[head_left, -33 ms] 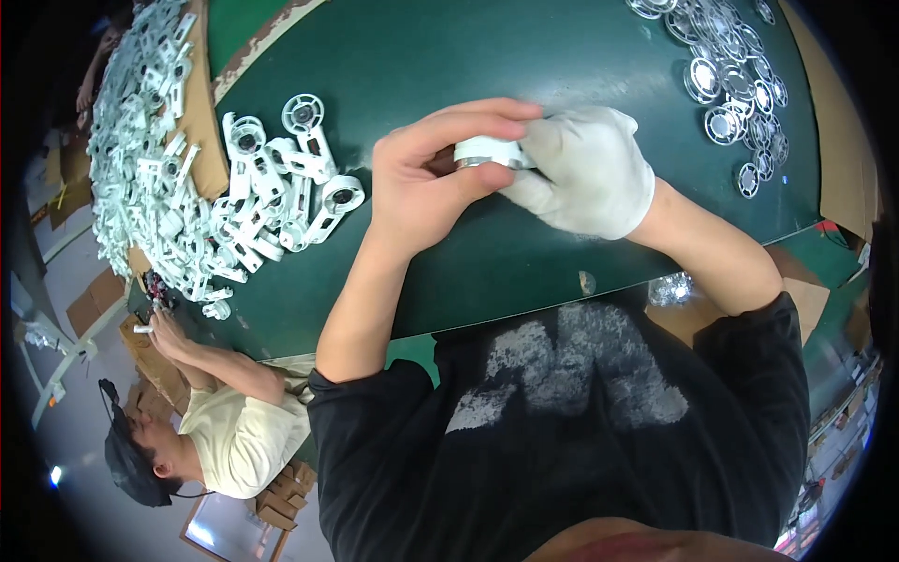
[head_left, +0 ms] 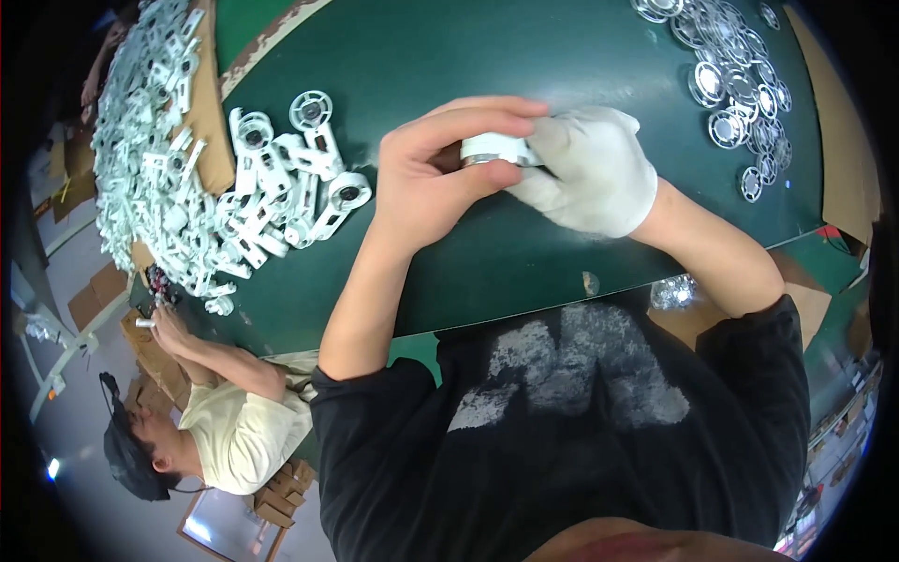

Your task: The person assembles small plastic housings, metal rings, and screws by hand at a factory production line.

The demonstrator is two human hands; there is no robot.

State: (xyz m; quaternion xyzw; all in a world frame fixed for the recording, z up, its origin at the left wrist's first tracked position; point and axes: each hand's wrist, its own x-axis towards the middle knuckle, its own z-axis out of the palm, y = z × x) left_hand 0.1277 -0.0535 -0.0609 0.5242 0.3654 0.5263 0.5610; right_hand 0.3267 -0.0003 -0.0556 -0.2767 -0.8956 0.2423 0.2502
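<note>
Over the green table, my bare left hand curls round a white plastic part with a silvery rim, its fingers on the far side and its thumb on the near side. My right hand, in a white glove, closes on the right end of the same part. The palm and fingers hide much of it, so its full shape does not show. To the left of my hands lie several loose white parts with round ring heads and straight handles. Silvery spoked discs are heaped at the far right.
A large heap of similar white parts fills the far left, beside a cardboard strip. At the left edge of the green table sits a co-worker with a small white piece in hand. Cardboard stands along the right edge.
The whole view has shifted slightly. Both my hands keep the same grip on the white part.
</note>
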